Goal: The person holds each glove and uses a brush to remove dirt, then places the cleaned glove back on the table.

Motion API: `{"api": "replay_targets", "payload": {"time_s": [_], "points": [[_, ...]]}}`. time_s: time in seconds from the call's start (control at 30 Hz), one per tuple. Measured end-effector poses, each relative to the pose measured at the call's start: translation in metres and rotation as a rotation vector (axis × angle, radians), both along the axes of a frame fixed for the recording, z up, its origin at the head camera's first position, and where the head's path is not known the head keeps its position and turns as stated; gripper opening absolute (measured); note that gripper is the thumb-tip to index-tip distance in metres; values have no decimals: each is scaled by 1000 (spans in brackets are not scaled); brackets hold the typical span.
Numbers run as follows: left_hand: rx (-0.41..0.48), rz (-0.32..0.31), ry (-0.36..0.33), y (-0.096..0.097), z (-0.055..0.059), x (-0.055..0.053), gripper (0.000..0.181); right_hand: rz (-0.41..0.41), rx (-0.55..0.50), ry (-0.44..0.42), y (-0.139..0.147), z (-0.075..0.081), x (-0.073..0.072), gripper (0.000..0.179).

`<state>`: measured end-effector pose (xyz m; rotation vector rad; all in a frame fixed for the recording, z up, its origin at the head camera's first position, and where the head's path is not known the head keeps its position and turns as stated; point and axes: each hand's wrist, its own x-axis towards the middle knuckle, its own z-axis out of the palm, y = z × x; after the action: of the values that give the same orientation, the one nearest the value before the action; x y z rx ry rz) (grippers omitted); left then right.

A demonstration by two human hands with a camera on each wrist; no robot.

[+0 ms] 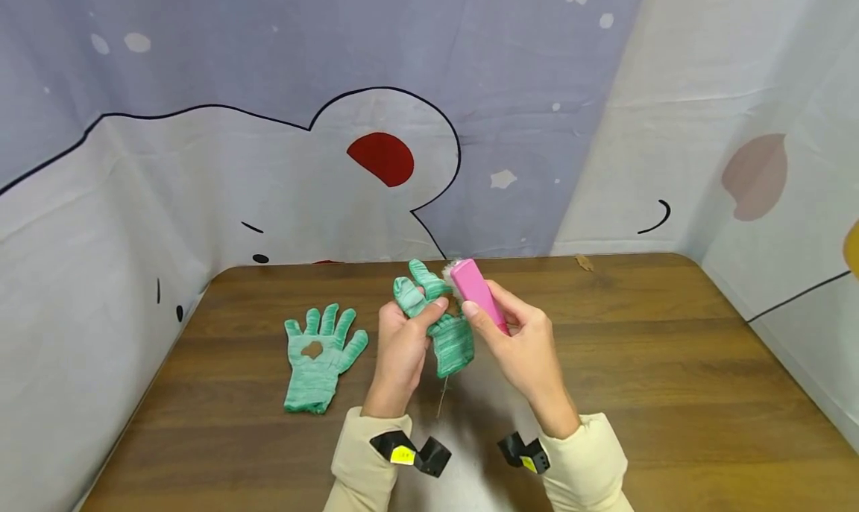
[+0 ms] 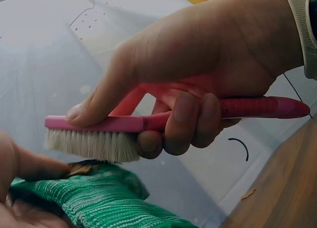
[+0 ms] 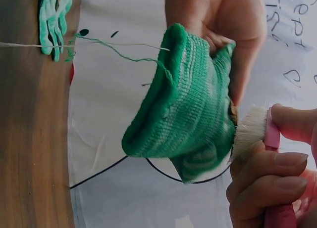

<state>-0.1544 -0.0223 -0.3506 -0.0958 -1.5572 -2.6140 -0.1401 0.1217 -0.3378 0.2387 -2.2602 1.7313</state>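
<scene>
A green knitted glove point(image 1: 453, 344) with a brown patch is gripped by my left hand point(image 1: 401, 348), thumb over the fabric. Its cuff point(image 3: 153, 99) hangs toward me with loose threads trailing from the edge. My right hand point(image 1: 517, 340) holds a pink brush point(image 1: 478, 292) by its handle, thumb along the back of the head. The pale bristles point(image 2: 94, 145) point at the glove, right at the brown patch point(image 2: 81, 168) in the left wrist view. A second green glove point(image 1: 315, 370), also with a brown patch, lies flat on the table to the left.
The wooden table point(image 1: 671, 363) stands against a printed curtain point(image 1: 268, 177) at the back and sides. A small brown scrap point(image 1: 584, 263) lies at the table's far edge.
</scene>
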Motion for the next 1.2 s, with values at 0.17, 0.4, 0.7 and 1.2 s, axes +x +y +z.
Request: {"api": "replay_targets", "payload": {"time_s": [0.17, 0.4, 0.7, 1.2], "points": [[-22, 12, 24, 0, -1, -1, 13, -13, 26, 3, -3, -4, -1, 44], [89, 32, -18, -3, 0, -2, 12, -58, 110, 21, 0, -7, -5, 46], [128, 10, 10, -8, 1, -3, 15, -263, 320, -35, 19, -17, -16, 52], [-64, 4, -16, 2, -4, -3, 9, -63, -55, 28, 9, -5, -8, 46]]}}
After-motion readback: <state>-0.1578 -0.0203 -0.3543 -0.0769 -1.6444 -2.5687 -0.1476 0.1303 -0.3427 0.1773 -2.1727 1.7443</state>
